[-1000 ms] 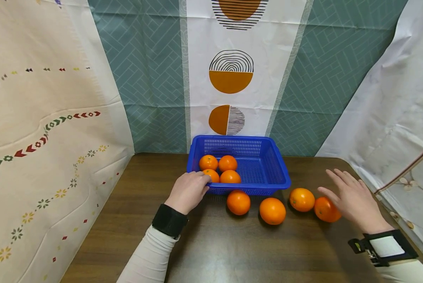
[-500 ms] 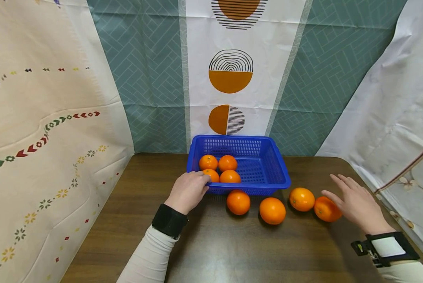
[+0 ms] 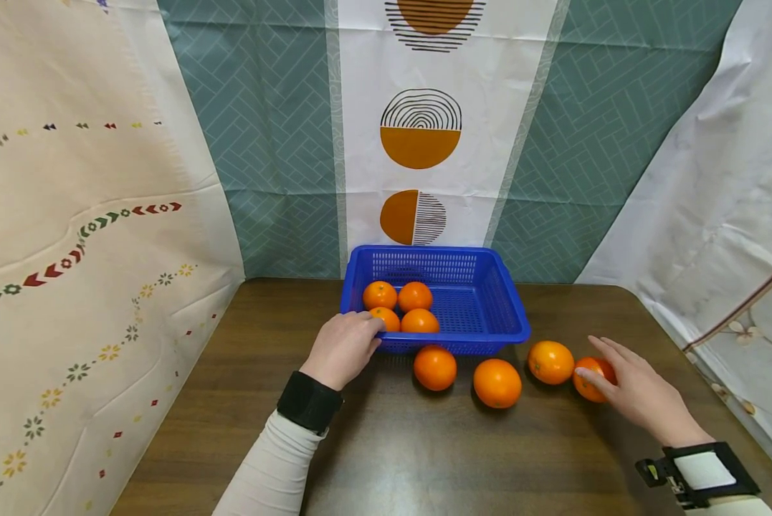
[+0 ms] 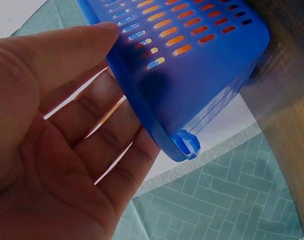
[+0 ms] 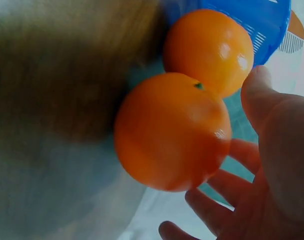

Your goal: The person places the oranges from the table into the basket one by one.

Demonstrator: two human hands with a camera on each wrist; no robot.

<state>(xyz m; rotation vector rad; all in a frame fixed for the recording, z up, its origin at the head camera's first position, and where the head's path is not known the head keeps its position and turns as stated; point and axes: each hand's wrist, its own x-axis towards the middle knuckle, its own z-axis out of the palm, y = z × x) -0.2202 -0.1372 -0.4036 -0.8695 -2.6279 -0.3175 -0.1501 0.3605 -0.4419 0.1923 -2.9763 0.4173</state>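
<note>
My left hand [image 3: 340, 351] pinches the front left rim of a blue plastic basket [image 3: 482, 337]. In the left wrist view the thumb [image 4: 86, 47] lies on the near side of the rim, with the other fingers behind it. Several oranges sit in the basket's left half, one partly hidden by the left hand. My right hand [image 3: 644, 394] reaches around the rightmost orange [image 5: 167, 132] on the table, its fingers spread and gently bent. From the right wrist view, the fingers lie beside and behind that orange; firm contact cannot be made out. A second orange [image 5: 207, 50] is right beside it.
Two more oranges, one [image 3: 434, 368] close to the basket's front and one [image 3: 497, 383] farther right, rest on the brown wooden table [image 3: 437, 459]. Patterned cloth [image 3: 282, 179] hangs behind the table and along both sides.
My right hand first drew back slightly, then came down and left over the rightmost orange, covering part of it. The left hand, basket and oranges have stayed in place.
</note>
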